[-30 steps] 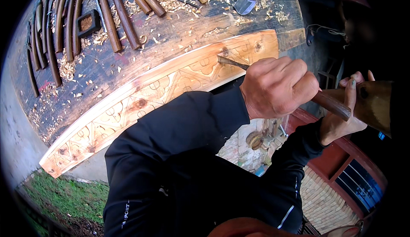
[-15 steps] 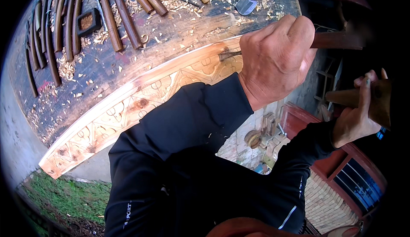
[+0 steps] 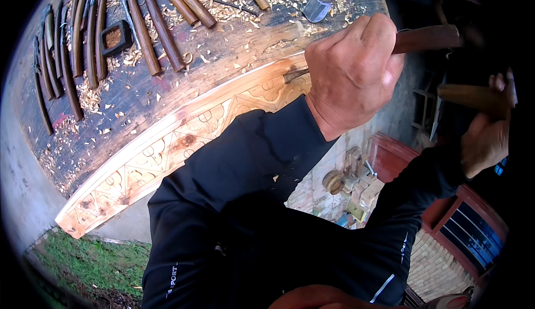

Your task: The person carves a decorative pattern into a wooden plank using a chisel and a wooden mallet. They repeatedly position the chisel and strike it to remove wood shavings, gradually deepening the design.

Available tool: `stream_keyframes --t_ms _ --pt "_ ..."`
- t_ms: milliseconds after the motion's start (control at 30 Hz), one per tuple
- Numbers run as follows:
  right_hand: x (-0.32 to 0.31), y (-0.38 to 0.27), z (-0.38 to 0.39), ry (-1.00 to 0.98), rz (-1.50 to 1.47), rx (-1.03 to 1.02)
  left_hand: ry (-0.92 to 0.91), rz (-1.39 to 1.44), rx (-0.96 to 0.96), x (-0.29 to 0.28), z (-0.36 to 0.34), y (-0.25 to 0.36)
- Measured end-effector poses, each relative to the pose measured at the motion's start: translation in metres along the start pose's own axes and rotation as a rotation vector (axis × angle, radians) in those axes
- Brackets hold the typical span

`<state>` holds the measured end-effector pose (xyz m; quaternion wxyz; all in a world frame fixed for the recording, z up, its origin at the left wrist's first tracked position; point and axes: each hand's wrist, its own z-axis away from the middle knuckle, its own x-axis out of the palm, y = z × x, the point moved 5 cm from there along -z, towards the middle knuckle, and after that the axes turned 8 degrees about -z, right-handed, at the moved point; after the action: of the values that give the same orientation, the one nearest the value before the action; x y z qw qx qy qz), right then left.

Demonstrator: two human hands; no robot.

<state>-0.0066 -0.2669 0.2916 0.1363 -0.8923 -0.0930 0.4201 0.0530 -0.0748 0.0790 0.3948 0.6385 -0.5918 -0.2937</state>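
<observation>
My left hand [image 3: 354, 75] is closed around a carving chisel. The chisel's wooden handle [image 3: 426, 39] sticks out beyond the fist on the right, and its thin metal blade [image 3: 296, 75] points left, the tip against the wood. Beneath it lies a long, curved pale board [image 3: 186, 139] with drawn and carved curls and triangles, partly hidden by my left sleeve. Off to the right, over dark shadow, my right hand [image 3: 486, 142] grips what looks like a wooden mallet [image 3: 471, 97]; part of it is lost in the dark rim.
Several wood-handled carving tools [image 3: 161, 27] lie along the far side of the worn workbench [image 3: 223, 47] among wood shavings. A small black box [image 3: 116, 37] with brown filling sits between them. Curved metal pieces [image 3: 316, 10] lie at the far right. Wooden blocks [image 3: 365, 192] are below the bench.
My right hand has moved right and slightly up with the mallet, which has turned. The chisel's handle end has risen a little; its tip stays at the board. The whole view has shifted slightly.
</observation>
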Motion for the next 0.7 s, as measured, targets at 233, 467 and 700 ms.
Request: stream_keyframes --t_ms 233,467,700 --pt "0.025 -0.012 0.004 -0.107 0.222 -0.169 0.012 0.021 0.020 0.003 0.001 0.000" --pt "0.037 -0.014 0.028 -0.028 0.348 -0.068 -0.024 -0.031 0.068 0.003 0.004 0.005" --pt "0.042 0.010 0.137 0.249 -0.765 0.522 -0.411 0.088 0.284 0.012 0.050 0.043"
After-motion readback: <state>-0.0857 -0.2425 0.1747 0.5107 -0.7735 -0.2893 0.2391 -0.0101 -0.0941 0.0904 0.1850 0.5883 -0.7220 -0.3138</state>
